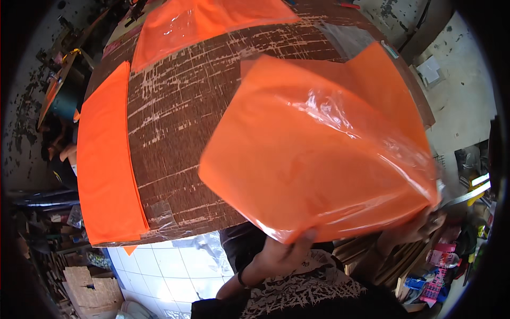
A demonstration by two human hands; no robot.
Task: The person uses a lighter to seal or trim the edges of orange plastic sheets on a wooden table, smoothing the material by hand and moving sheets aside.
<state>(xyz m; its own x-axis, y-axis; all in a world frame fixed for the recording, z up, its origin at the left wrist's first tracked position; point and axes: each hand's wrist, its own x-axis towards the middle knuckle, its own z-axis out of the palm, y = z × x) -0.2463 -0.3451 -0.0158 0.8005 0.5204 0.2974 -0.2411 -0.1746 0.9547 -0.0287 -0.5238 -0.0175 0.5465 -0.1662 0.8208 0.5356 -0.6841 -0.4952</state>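
Note:
Both my hands grip the near side of an orange cloth packed in a clear plastic bag [287, 154], lifted and tilted over the table. My left hand [287, 255] pinches its near edge, thumb on top. At the bag's near right corner my right hand [422, 226] is closed on the plastic, its fingers partly hidden. Under and behind the held bag lies more orange material [390, 85], partly covered. A folded stack of orange cloth [106, 165] rests along the table's left side. Across the far edge lies another bagged orange cloth [207, 26].
The brown table [175, 111] has a scratched, worn top. A loose clear plastic bag [348, 40] lies at its far right. Another person [61, 154] sits at the left, by machinery. Wooden boards [93, 292] and a pink basket [438, 282] stand on the floor below.

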